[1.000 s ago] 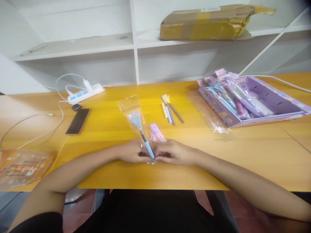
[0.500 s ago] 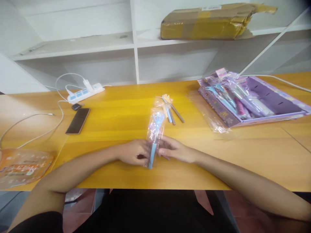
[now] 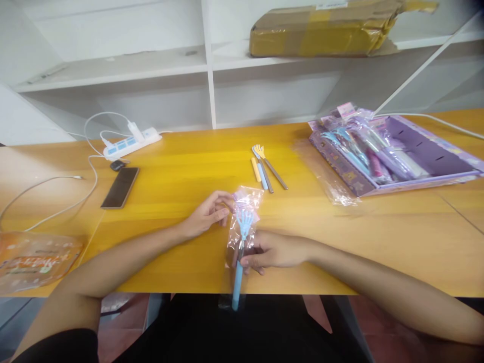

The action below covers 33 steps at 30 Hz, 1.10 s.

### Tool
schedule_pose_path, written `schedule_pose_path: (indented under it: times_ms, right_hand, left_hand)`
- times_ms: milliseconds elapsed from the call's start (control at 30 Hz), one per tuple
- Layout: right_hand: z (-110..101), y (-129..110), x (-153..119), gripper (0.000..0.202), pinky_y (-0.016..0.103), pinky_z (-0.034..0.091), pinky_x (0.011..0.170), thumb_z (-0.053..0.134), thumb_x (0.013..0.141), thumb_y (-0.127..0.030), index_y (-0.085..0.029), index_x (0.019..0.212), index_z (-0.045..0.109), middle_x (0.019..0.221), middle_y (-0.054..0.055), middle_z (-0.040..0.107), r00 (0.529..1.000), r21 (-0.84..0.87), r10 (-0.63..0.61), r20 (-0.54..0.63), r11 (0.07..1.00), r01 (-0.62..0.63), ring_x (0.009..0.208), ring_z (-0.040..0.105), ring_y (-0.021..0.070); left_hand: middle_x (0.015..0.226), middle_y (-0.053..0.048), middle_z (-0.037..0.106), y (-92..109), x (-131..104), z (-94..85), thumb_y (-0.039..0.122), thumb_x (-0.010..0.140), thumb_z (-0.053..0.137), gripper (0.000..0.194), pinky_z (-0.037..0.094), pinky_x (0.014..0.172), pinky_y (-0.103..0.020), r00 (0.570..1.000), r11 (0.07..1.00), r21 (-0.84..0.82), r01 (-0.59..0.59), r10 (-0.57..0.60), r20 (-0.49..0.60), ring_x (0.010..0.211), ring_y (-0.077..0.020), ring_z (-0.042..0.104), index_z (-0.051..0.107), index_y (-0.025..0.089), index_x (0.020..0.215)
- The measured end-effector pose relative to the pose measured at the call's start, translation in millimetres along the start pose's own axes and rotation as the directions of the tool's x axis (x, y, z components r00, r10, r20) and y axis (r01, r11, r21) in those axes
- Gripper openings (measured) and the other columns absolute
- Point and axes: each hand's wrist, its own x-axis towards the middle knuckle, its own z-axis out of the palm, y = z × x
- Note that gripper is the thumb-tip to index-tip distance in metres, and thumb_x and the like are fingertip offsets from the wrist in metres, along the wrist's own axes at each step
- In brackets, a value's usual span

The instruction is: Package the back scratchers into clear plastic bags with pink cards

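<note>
A light blue back scratcher (image 3: pixel 238 282) with a hand-shaped head lies in a clear plastic bag (image 3: pixel 251 194) in front of me. My right hand (image 3: pixel 278 250) holds it, thumb and fingers closed around the shaft just above the handle through the film. Its lower end reaches past the table's front edge. Beside the top of the bag is my left hand (image 3: pixel 212 214), fingers loosely bent and apart, fingertips at the bag's edge. Further back lie unwrapped scratchers, one with a yellow head (image 3: pixel 259 150) and one with a blue handle (image 3: pixel 262 176), next to a yellow handle piece (image 3: pixel 256 170).
A purple box (image 3: pixel 434 151) of bagged scratchers stands at right, with loose clear film (image 3: pixel 342 194) beside it. At left are a phone (image 3: pixel 120 187), a power strip (image 3: pixel 132 142), cables and an orange plastic bag (image 3: pixel 38 259). A taped carton (image 3: pixel 321 31) rests on the shelf behind.
The bagged back scratcher has come down toward me in my right hand. My left hand has left the shaft area and moved up to the bag's top end.
</note>
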Motion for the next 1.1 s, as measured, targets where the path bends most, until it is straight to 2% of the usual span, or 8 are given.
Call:
schedule_pose_path:
  times_ms: [133,233,333,467,600,733,900,1100]
  right_hand:
    - [6.1,-5.9,2.8,0.033,0.022,0.048,0.061,0.057,0.112,-0.04,-0.016,0.093,0.07,0.066,-0.005,0.06,0.995,-0.139,0.047,-0.089,0.989,-0.059,0.057,0.056,0.0078]
    - [10.8,-6.8,3.4,0.029,0.021,0.044,0.056,0.061,0.11,-0.038,-0.018,0.091,0.068,0.063,-0.007,0.057,0.988,-0.263,-0.028,-0.15,0.965,-0.013,0.055,0.053,0.0082]
    - [10.7,-3.2,2.1,0.023,0.02,0.042,0.055,0.073,0.103,-0.039,-0.018,0.095,0.071,0.071,-0.005,0.062,0.987,-0.316,-0.088,-0.133,0.948,0.042,0.059,0.053,0.0078]
    - [-3.9,10.1,-0.4,0.02,0.022,0.046,0.059,0.066,0.106,-0.035,-0.017,0.11,0.074,0.079,-0.002,0.069,0.973,-0.376,-0.177,-0.149,0.92,0.11,0.064,0.057,0.009]
    - [-28.0,24.8,-1.5,0.018,0.03,0.052,0.071,0.057,0.108,-0.024,-0.019,0.103,0.073,0.092,0.005,0.073,0.785,-0.762,-0.504,-0.36,0.644,0.064,0.078,0.065,0.0157]
    - [-45.5,29.5,-3.0,0.024,0.041,0.059,0.088,0.06,0.106,-0.026,-0.02,0.127,0.07,0.116,0.013,0.073,0.673,-0.877,-0.598,-0.435,0.45,-0.167,0.101,0.07,0.0258]
    - [-49.3,29.7,-1.9,0.055,0.063,0.048,0.118,0.067,0.104,-0.033,-0.022,0.156,0.054,0.155,0.018,0.059,0.727,-0.885,-0.541,-0.424,0.418,-0.205,0.14,0.056,0.0377]
    - [-46.8,31.4,-0.1,0.019,0.064,0.047,0.116,0.067,0.105,-0.035,-0.022,0.119,0.067,0.152,0.017,0.062,0.746,-0.861,-0.492,-0.449,0.46,-0.216,0.14,0.056,0.0374]
  left_hand:
    - [0.137,-0.013,0.068,-1.2,4.6,0.5,0.043,0.101,0.074,0.06,0.057,0.082,-0.031,0.999,0.997,-0.07,0.013,-0.016,-0.032,0.096,-0.0176,0.074,0.05,0.028,0.153]
    - [0.138,-0.013,0.071,-0.9,6.2,0.9,0.042,0.098,0.078,0.074,0.056,0.098,-0.036,0.997,0.995,-0.104,0.013,-0.021,-0.074,0.119,-0.0241,0.072,0.043,0.031,0.162]
    - [0.123,-0.01,0.079,-3.4,6.4,0.0,0.04,0.097,0.079,0.081,0.054,0.099,-0.035,0.992,0.989,-0.142,0.029,-0.046,-0.118,0.112,-0.0221,0.075,0.038,0.032,0.167]
    - [0.099,-0.006,0.08,-7.5,7.4,-1.4,0.044,0.095,0.081,0.051,0.054,0.092,-0.033,0.98,0.978,-0.203,0.044,-0.081,-0.179,0.096,-0.0193,0.075,0.066,0.025,0.14]
    - [0.093,-0.005,0.075,-8.3,9.0,0.1,0.055,0.093,0.08,0.04,0.054,0.085,-0.032,0.965,0.972,-0.226,0.062,-0.116,-0.234,0.088,-0.0179,0.072,0.075,0.019,0.109]
    - [0.101,-0.005,0.073,-8.0,8.6,1.2,0.054,0.097,0.075,0.04,0.054,0.083,-0.032,0.96,0.965,-0.258,0.056,-0.124,-0.253,0.088,-0.0169,0.071,0.068,0.019,0.116]
    - [0.122,-0.004,0.071,-12.6,6.0,-1.6,0.025,0.094,0.079,0.07,0.055,0.094,-0.032,0.961,0.986,-0.167,-0.025,-0.023,-0.274,0.105,-0.0158,0.074,0.035,0.033,0.148]
    - [0.124,-0.003,0.067,-16.6,3.0,-2.1,0.032,0.104,0.067,0.041,0.059,0.089,-0.033,0.969,0.998,-0.063,-0.006,-0.01,-0.246,0.1,-0.0161,0.074,0.041,0.032,0.137]
